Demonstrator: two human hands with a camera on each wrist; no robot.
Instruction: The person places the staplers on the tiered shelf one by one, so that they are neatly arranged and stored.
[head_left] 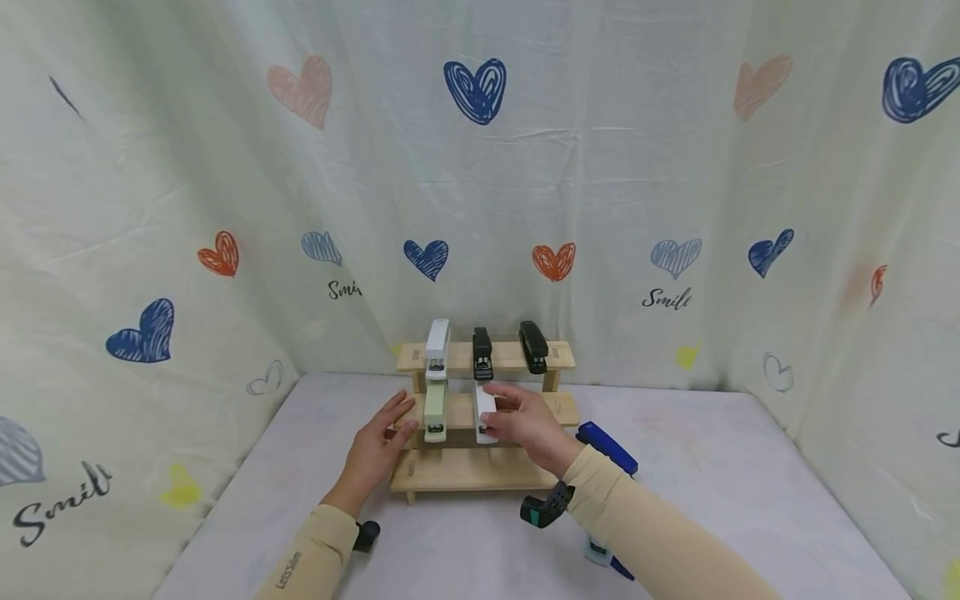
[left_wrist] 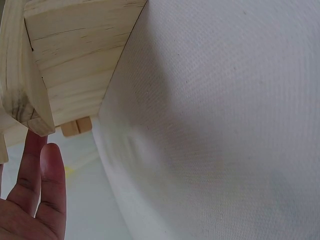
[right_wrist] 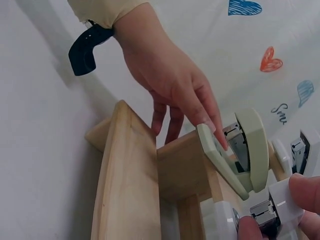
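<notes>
A three-tier wooden rack (head_left: 472, 472) stands on the table. On its middle shelf, my right hand (head_left: 531, 422) grips a white stapler (head_left: 481, 406); in the right wrist view, thumb and fingers lie on either side of its open front end. Left of it sits a pale green stapler (head_left: 435, 411), jaws apart in the right wrist view. My left hand (head_left: 377, 446) rests at the left end of the middle shelf, fingers extended and close to the green stapler. In the left wrist view, its fingers (left_wrist: 52, 195) reach up to the board's corner.
The top shelf holds a white stapler (head_left: 438, 347) and two black ones, one central (head_left: 482, 352) and one at right (head_left: 533, 347). A blue stapler (head_left: 609, 448) lies right of the rack. Partly hidden by my right forearm is a light blue stapler (head_left: 597, 551). A heart-print curtain hangs behind.
</notes>
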